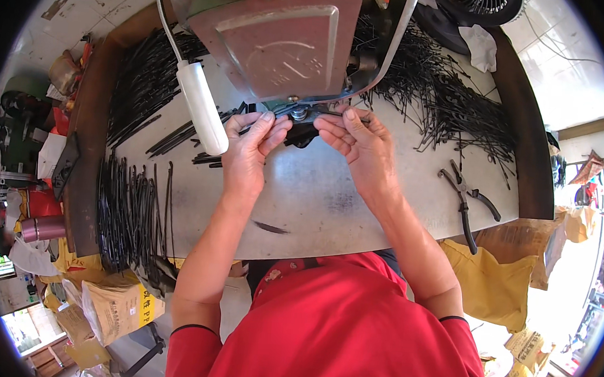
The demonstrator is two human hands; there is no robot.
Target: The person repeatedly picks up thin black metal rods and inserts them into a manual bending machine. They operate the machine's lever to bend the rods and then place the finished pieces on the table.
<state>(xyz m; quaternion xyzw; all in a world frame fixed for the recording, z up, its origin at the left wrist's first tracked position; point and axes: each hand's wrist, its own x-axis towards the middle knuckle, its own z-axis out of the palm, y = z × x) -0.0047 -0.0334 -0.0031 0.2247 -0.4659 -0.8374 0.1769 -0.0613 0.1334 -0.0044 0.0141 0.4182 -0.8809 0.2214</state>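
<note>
A thin black cord-like strip (327, 112) runs between my two hands, directly beneath the machine head (279, 49), which has a worn reddish-brown cover. My left hand (253, 137) pinches its left part between thumb and fingers. On the other side, my right hand (360, 140) has thumb and fingers closed on its right end. A small round metal part (298, 112) of the machine shows between the hands. The machine head hides whatever lies behind it, and the strip's exact shape is hard to make out.
Black strips lie in bundles at the far left (150, 75), near left (131, 212) and far right (452, 101). A white lamp (203, 110) hangs beside my left hand. Pliers (464, 195) rest at the table's right. Raised brown boards (530, 126) edge the table (328, 211).
</note>
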